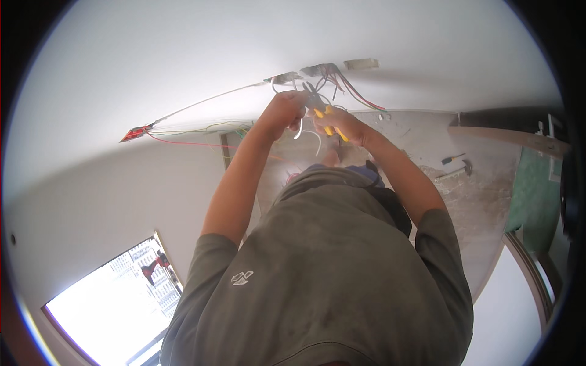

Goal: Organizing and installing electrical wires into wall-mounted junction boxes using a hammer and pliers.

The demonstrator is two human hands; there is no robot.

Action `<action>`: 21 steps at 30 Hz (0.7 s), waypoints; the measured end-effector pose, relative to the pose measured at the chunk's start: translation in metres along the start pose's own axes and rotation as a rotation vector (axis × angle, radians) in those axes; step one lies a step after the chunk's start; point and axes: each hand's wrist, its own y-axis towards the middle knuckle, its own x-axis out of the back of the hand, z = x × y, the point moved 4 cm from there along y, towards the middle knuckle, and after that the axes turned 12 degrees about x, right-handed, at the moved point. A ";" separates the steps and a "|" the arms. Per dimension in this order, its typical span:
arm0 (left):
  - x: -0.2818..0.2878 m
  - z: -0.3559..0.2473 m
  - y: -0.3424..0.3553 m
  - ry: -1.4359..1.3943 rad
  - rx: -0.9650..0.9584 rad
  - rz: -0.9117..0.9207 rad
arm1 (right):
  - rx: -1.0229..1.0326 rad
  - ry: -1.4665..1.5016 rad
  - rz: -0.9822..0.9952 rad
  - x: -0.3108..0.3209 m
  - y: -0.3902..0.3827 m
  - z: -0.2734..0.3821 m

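My left hand [285, 111] is closed around a white cable [298, 129], whose free end hangs below the fingers. In my right hand [348, 127] are pliers with yellow handles [334, 125]. Their dark jaws [311, 94] point up toward the wall, close beside my left fingers. Whether the jaws touch the cable I cannot tell. Just beyond both hands, a rough wall opening [320, 70] lets out dark, red and green wires [360, 96]. Another white cable piece [318, 144] curves down between my hands.
A red wall box [135, 133] to the left trails a red wire and green-yellow wires. Another wall cutout [361, 63] lies right of the opening. On the dusty floor are a hammer [455, 173] and a screwdriver [453, 159]. A red power tool [155, 267] sits by the bright window [104, 305].
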 end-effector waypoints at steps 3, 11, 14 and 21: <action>0.001 0.001 0.000 -0.004 -0.027 -0.019 | -0.004 -0.035 0.003 -0.004 -0.001 0.003; 0.001 0.006 0.005 -0.054 0.025 0.020 | -0.009 0.081 -0.044 -0.006 0.000 0.001; 0.002 0.005 0.005 -0.048 0.035 0.018 | 0.018 0.026 -0.010 -0.005 0.002 0.003; 0.004 0.002 0.006 -0.015 0.020 0.048 | 0.033 -0.092 -0.005 -0.003 0.003 0.001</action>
